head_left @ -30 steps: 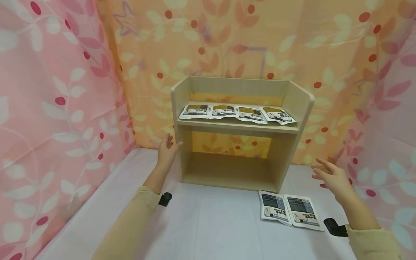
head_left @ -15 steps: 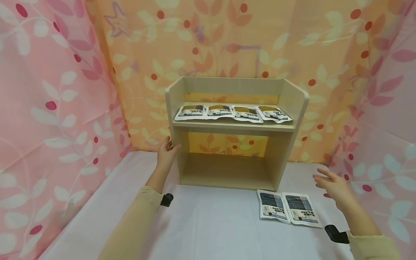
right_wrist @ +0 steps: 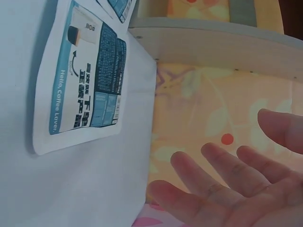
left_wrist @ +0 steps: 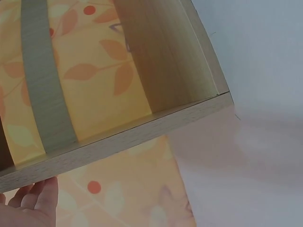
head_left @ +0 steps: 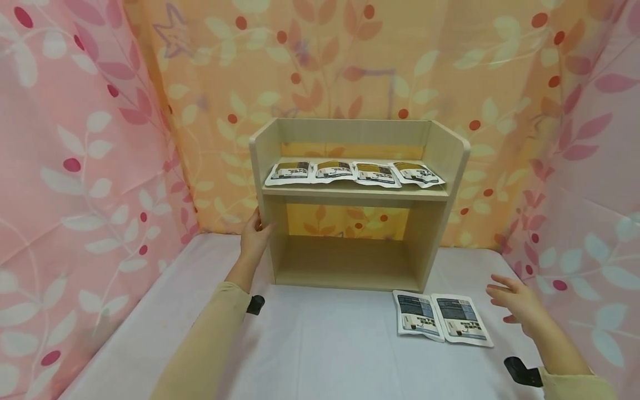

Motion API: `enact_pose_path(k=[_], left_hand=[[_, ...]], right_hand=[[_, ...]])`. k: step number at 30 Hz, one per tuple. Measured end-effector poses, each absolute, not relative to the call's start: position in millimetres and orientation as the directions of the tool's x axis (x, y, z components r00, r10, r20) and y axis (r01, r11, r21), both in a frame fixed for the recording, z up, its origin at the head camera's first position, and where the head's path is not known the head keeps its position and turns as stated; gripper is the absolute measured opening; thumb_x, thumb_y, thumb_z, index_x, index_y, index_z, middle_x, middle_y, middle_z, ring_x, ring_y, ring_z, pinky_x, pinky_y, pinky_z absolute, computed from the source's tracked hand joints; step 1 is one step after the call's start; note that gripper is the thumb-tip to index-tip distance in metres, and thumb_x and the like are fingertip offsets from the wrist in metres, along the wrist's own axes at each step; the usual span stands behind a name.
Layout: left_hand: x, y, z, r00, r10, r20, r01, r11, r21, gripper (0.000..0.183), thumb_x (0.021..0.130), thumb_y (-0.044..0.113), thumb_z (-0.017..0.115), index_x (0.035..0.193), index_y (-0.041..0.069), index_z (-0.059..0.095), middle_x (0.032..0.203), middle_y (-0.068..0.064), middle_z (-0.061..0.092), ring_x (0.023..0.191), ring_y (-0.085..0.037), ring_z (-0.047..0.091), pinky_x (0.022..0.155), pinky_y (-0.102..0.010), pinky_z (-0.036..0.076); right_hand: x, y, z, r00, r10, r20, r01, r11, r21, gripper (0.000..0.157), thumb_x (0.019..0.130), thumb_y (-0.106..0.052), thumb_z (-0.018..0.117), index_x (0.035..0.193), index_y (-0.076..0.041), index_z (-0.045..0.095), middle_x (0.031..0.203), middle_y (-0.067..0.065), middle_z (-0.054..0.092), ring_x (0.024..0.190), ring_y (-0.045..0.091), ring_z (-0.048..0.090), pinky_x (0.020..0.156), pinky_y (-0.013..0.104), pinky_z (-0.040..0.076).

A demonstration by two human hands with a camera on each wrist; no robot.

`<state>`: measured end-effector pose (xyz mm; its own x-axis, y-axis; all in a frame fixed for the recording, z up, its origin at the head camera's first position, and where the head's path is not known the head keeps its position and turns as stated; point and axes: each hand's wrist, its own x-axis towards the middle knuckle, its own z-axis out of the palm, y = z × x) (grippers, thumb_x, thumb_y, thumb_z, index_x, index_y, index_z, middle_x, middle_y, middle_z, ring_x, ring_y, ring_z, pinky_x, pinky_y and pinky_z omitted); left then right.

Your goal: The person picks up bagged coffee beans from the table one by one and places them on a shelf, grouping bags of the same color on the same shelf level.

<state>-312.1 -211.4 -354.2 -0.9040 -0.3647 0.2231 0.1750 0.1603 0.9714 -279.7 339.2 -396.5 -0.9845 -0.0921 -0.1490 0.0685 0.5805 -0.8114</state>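
Observation:
A pale wooden two-tier shelf (head_left: 340, 278) stands on the white-covered table. My left hand (head_left: 254, 241) is at its left side panel (left_wrist: 113, 142), fingers against the outer face in the left wrist view and thumb near the front edge. Several white coffee sachets (head_left: 332, 171) with gold and dark printing lie in a row on the upper board. Two more, a left coffee sachet (head_left: 417, 316) and a right coffee sachet (head_left: 462, 319) with blue printing, lie flat before the shelf's right corner. My right hand (head_left: 520, 303) hovers right of them, fingers spread, holding nothing.
An orange patterned curtain (head_left: 330, 66) hangs behind the shelf. Pink patterned curtains flank it, one being the left curtain (head_left: 90, 183). The white tabletop (head_left: 320, 344) stretches in front of the shelf.
My left hand has come up against the shelf's left side panel. My right hand has moved down, still spread. The head view has shifted slightly; the sachets keep their places.

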Motion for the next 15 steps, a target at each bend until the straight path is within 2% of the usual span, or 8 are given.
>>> enact_pose_path(k=[11, 15], left_hand=[[-316, -212, -353, -0.891, -0.393, 0.227, 0.130, 0.259, 0.957, 0.059, 0.093, 0.009, 0.064, 0.148, 0.010, 0.041, 0.144, -0.018, 0.046, 0.130, -0.035, 0.046, 0.106, -0.043, 0.039], [-317, -211, -355, -0.875, -0.413, 0.252, 0.125, 0.311, 0.942, 0.052, 0.093, 0.010, 0.064, 0.143, 0.007, 0.048, 0.134, -0.021, 0.055, 0.122, -0.035, 0.053, 0.103, -0.044, 0.042]], right_hand=[[-279, 345, -405, -0.966, -0.065, -0.249, 0.172, 0.560, -0.811, 0.073, 0.103, -0.038, 0.042, 0.147, 0.012, 0.010, 0.144, 0.039, 0.024, 0.126, 0.057, 0.035, 0.079, 0.063, 0.049], [-279, 349, -408, -0.960, -0.058, -0.276, 0.202, 0.542, -0.816, 0.080, 0.101, -0.042, 0.046, 0.147, 0.011, 0.010, 0.144, 0.040, 0.024, 0.126, 0.058, 0.034, 0.079, 0.064, 0.048]])
